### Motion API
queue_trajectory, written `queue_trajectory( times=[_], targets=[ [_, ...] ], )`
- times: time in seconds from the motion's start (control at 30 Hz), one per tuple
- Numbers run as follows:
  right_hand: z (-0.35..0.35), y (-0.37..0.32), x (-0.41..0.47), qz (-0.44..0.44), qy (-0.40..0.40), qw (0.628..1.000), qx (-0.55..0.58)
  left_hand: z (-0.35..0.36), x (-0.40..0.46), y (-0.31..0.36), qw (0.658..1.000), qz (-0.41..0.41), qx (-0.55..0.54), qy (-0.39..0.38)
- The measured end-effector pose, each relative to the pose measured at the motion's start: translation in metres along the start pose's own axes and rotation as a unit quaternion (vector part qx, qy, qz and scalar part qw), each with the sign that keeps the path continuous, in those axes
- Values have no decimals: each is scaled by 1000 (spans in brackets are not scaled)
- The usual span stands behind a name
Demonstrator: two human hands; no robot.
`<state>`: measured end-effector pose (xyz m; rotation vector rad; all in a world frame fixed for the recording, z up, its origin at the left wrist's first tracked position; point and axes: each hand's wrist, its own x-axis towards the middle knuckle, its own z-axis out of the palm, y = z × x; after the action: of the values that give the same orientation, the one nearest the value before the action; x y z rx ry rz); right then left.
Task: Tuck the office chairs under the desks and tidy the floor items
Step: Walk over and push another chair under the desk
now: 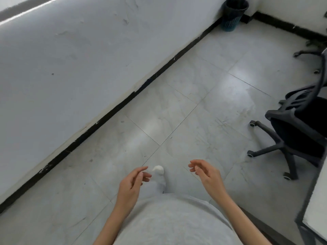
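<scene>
Right of me, black office chair (299, 124) untucked; both hands, left hand (131, 183) and right hand (205, 172), empty, fingers loosely curled: grip backrest with 2 hands, roll squarely under desk (316, 206).

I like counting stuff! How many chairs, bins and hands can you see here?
Office chairs: 2, the near black chair and a second chair farther back, mostly cut off by the edge.
Waste bins: 1, the dark bin in the corner.
Hands: 2, the left hand and the right hand, both holding nothing.
Total: 5
</scene>
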<state>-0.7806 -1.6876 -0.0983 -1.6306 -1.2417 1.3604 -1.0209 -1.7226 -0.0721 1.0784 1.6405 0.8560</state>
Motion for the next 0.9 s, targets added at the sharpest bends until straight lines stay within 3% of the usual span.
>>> queue_trajectory(
  times=[0.17, 0.37, 0.47, 0.7, 0.9],
  targets=[
    [-12, -11, 44, 84, 132, 987, 46, 3, 147, 92, 989, 68, 53, -124],
    [-27, -27, 129, 126, 258, 951, 114, 58, 282, 166, 958, 130, 102, -235],
    [-50, -39, 199, 126, 262, 949, 121, 93, 338, 183, 950, 127, 114, -263],
    [-157, -119, 377, 48, 267, 955, 123, 150, 455, 231, 959, 88, 102, -249],
    [-222, -155, 468, 35, 295, 947, 119, 202, 546, 280, 942, 97, 132, -292]
  ],
)
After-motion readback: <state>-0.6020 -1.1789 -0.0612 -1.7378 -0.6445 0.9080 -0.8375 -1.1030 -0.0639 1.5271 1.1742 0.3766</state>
